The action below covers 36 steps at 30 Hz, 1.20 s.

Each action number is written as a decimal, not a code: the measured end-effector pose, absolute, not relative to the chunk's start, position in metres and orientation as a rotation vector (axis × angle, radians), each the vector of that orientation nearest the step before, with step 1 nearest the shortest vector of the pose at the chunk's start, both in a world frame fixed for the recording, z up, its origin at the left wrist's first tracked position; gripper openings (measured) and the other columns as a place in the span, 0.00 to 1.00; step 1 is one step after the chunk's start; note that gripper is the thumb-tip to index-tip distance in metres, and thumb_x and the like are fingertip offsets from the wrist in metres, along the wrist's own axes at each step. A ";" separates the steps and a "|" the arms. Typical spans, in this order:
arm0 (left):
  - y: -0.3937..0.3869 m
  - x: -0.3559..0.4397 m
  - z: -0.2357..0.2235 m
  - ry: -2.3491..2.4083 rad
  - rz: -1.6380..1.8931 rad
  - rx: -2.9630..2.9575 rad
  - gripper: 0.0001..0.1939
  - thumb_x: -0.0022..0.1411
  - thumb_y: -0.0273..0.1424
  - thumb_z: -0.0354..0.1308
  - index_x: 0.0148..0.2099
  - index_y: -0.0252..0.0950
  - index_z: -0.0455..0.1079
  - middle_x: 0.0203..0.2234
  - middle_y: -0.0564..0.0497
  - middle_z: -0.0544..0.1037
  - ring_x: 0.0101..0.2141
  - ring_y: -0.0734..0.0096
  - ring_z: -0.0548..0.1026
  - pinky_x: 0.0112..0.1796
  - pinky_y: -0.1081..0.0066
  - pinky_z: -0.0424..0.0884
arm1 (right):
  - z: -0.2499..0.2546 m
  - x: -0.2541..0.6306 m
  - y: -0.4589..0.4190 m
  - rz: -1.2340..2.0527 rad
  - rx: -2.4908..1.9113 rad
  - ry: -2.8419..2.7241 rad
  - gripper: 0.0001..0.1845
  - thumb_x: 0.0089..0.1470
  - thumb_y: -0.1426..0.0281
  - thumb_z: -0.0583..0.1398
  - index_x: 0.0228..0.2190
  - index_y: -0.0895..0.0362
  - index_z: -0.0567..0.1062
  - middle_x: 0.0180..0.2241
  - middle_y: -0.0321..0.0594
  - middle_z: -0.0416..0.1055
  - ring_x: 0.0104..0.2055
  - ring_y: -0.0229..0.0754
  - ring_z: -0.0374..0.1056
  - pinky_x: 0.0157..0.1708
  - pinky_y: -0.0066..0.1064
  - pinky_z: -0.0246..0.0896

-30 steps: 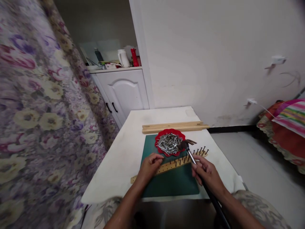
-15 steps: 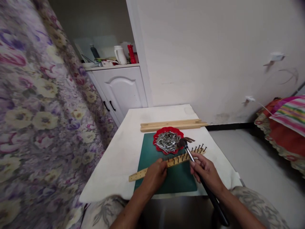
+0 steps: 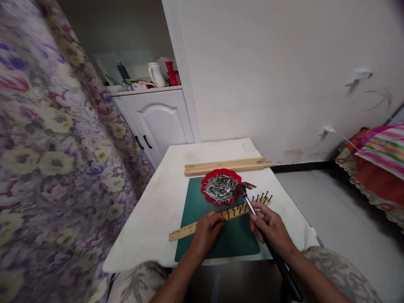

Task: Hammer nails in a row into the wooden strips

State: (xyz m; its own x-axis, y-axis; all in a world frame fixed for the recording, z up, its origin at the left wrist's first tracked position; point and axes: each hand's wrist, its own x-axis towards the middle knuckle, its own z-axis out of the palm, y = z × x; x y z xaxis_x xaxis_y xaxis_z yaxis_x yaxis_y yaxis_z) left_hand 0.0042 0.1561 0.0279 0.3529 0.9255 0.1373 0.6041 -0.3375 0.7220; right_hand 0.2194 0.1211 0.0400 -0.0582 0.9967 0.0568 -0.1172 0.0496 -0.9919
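A hammer is gripped in the right hand while the left hand is curled, its hold unclear, over the strip, where nails are best kept upright

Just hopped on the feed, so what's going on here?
A person's right hand holds a hammer. The left hand is at a wooden strip lying across a green mat; whether it grips a nail is unclear. Dark nails stand along the strip's right part. Behind it, a red dish holds loose nails.
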 end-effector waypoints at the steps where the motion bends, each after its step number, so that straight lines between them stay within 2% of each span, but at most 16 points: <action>1: 0.156 0.003 0.029 1.311 0.759 2.041 0.08 0.57 0.26 0.53 0.36 0.37 0.74 0.31 0.51 0.75 0.34 0.69 0.72 0.36 0.72 0.64 | 0.040 0.220 0.121 1.268 -1.053 -1.192 0.19 0.55 0.61 0.58 0.45 0.58 0.67 0.19 0.29 0.68 0.12 0.30 0.55 0.12 0.22 0.49; 9: 0.159 0.002 0.035 1.341 0.911 1.951 0.08 0.59 0.30 0.53 0.34 0.36 0.74 0.29 0.50 0.74 0.32 0.69 0.72 0.34 0.73 0.65 | 0.040 0.221 0.121 1.266 -1.032 -1.201 0.19 0.56 0.63 0.57 0.47 0.59 0.66 0.20 0.30 0.68 0.12 0.28 0.55 0.13 0.20 0.48; 20: 0.157 0.005 0.029 1.377 0.852 2.114 0.09 0.61 0.30 0.51 0.33 0.37 0.73 0.29 0.49 0.74 0.33 0.68 0.72 0.35 0.72 0.65 | 0.044 0.219 0.118 1.293 -1.038 -1.205 0.19 0.56 0.62 0.57 0.47 0.59 0.65 0.19 0.29 0.67 0.12 0.28 0.54 0.13 0.21 0.47; 31: 0.161 0.011 0.021 1.465 0.838 2.100 0.11 0.61 0.33 0.52 0.30 0.36 0.72 0.27 0.50 0.72 0.30 0.70 0.71 0.32 0.72 0.63 | 0.054 0.215 0.102 1.528 -1.014 -1.343 0.19 0.56 0.63 0.56 0.47 0.59 0.66 0.19 0.28 0.66 0.11 0.27 0.53 0.12 0.20 0.42; 36: 0.161 0.010 0.017 1.481 0.837 2.110 0.12 0.61 0.33 0.52 0.27 0.35 0.68 0.25 0.52 0.70 0.29 0.71 0.70 0.31 0.73 0.61 | 0.053 0.209 0.097 1.568 -1.025 -1.374 0.18 0.57 0.65 0.56 0.47 0.58 0.66 0.19 0.28 0.66 0.11 0.27 0.53 0.12 0.20 0.43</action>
State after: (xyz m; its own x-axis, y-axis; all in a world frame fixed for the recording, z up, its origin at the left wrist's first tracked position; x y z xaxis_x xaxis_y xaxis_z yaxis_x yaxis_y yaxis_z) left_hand 0.0097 0.1605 0.0170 0.2483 0.9409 0.2305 0.6824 -0.3388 0.6477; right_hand 0.2093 0.0974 0.0526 -0.3551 0.9322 -0.0694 -0.0536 -0.0944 -0.9941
